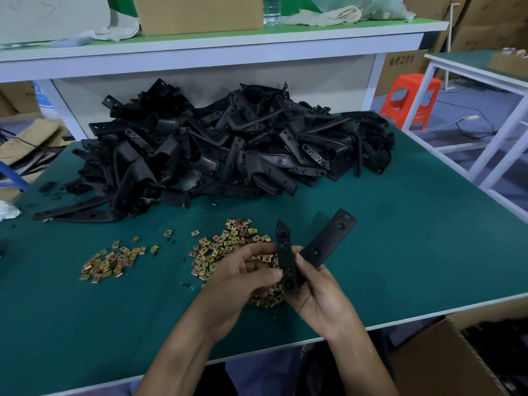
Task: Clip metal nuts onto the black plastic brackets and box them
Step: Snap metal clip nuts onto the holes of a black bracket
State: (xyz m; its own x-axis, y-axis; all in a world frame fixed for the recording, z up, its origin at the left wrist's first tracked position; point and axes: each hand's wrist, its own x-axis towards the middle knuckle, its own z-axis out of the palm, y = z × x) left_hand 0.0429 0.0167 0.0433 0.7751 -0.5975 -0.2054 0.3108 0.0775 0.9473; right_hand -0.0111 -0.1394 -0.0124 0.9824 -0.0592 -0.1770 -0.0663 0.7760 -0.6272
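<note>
- The right hand (320,292) grips a black V-shaped bracket (328,241) low down near its bend. The thumb lies over the front and the fingers are wrapped behind, with both flat arms pointing up and away.
- The left hand (245,270) is curled, and its thumb tip meets the edge of the bracket's nearer arm close to the bend. I cannot tell whether a nut is pinched there, because the fingers cover the spot.
- The bracket is held clear of the green desk (400,224), just above the near edge of the larger scatter of brass-coloured nuts (225,244). A smaller scatter of nuts (108,261) lies well apart to the left.
- The heap of brackets (217,144) fills the back of the desk, tangled and overlapping.
- Handling: the bracket looks like rigid moulded plastic, light enough for one hand and matte rather than slick. Holding it near the bend steadies both arms and leaves the holed ends free for clipping.
- The nuts look small, thin and springy, and they probably need a firm push square onto the edge. A skewed one could slip off or nick a fingertip.
- An open cardboard box (445,355) sits below the desk's near right corner, likely the place for finished pieces.
</note>
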